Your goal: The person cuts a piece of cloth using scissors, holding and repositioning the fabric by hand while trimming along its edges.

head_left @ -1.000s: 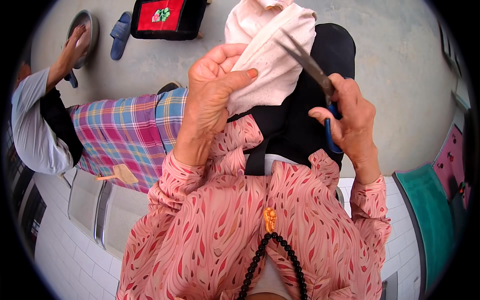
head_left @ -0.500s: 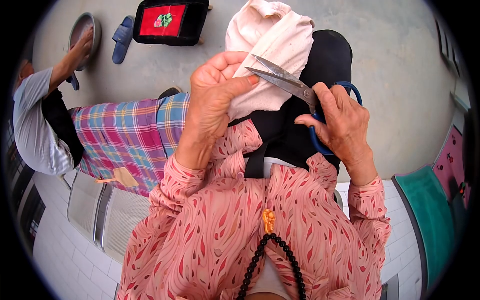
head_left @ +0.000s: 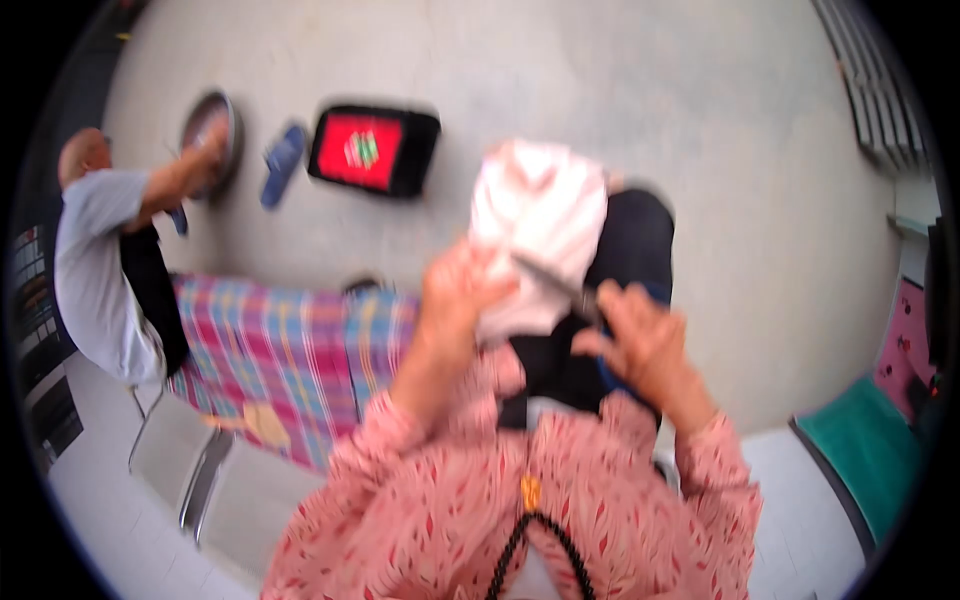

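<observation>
A pale pink-white cloth lies bunched over my knee and hangs toward my lap. My left hand grips its near left edge between thumb and fingers. In my right hand is a pair of scissors with blue handles, the blades pointing left across the cloth toward my left fingertips. Motion blur hides whether the blades are parted and whether they touch the fabric.
To the left, a seated person leans with an arm at a metal basin. A blue slipper and a black stool with a red panel stand on the floor. Plaid cloth covers part of the metal bench.
My view has tilted up and blurred, so everything sits lower in the picture. Both hands still hold the cloth and scissors; the blades look closer together than before.
</observation>
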The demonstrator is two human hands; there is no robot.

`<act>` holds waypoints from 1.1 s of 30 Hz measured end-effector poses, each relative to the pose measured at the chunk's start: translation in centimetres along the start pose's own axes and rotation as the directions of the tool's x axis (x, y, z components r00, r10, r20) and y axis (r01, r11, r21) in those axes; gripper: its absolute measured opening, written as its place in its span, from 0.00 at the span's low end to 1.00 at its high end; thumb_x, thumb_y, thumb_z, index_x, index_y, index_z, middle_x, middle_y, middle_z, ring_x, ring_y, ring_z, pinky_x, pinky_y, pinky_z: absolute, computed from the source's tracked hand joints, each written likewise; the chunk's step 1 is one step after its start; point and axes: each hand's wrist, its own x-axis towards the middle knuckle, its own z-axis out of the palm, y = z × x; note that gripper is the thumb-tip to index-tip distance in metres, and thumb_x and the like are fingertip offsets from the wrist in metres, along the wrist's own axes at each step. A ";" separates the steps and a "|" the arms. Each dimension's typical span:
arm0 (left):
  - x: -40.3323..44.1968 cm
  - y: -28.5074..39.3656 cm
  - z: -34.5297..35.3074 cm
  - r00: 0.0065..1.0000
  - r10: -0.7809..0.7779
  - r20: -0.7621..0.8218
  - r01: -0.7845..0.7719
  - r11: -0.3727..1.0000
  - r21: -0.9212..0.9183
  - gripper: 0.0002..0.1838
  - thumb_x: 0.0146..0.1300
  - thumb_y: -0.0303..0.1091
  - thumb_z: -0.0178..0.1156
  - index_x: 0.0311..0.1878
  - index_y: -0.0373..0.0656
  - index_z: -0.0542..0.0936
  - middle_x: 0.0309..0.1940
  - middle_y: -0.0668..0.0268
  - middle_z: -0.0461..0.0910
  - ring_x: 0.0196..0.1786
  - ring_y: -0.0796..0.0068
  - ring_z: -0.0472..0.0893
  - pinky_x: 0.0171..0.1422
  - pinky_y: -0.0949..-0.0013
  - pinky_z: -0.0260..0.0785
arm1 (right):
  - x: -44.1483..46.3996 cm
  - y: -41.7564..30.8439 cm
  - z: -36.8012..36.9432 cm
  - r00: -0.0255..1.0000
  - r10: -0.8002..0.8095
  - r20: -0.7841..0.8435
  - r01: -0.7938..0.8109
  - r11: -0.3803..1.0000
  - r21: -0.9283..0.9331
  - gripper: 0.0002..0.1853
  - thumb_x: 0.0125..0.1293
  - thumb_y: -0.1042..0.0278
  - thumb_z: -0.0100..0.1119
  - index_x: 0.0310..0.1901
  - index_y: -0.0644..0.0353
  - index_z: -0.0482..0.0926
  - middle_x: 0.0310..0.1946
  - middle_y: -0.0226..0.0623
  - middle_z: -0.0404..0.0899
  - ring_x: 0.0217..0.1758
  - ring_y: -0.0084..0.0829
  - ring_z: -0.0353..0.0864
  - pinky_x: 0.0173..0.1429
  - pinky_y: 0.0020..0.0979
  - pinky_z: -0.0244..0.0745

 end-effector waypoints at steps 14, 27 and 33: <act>0.0 -0.7 0.0 0.991 -0.068 0.115 0.068 0.998 0.002 0.19 0.52 0.13 0.61 0.49 0.29 0.73 0.44 0.55 0.81 0.45 0.71 0.82 0.53 0.70 0.75 | -1.6 -0.5 -0.3 1.000 0.016 -0.021 -0.014 0.996 0.088 0.27 0.52 0.42 0.66 0.42 0.59 0.74 0.21 0.39 0.73 0.18 0.41 0.77 0.18 0.37 0.70; -0.8 -1.5 -1.2 0.977 -0.173 0.128 0.179 0.983 -0.042 0.20 0.57 0.21 0.60 0.54 0.33 0.75 0.50 0.57 0.79 0.50 0.65 0.80 0.54 0.63 0.75 | -3.7 0.8 0.2 0.891 0.391 -0.230 -0.151 0.733 0.663 0.17 0.53 0.77 0.62 0.46 0.62 0.73 0.21 0.37 0.73 0.23 0.29 0.76 0.31 0.29 0.72; -0.8 -0.7 -0.5 0.963 -0.218 0.156 0.235 0.967 -0.099 0.20 0.57 0.21 0.58 0.55 0.27 0.74 0.47 0.53 0.80 0.47 0.66 0.82 0.53 0.68 0.76 | -3.8 1.2 -1.1 0.922 0.318 -0.223 -0.147 0.817 0.558 0.22 0.53 0.79 0.59 0.53 0.65 0.71 0.29 0.33 0.73 0.27 0.24 0.71 0.33 0.24 0.68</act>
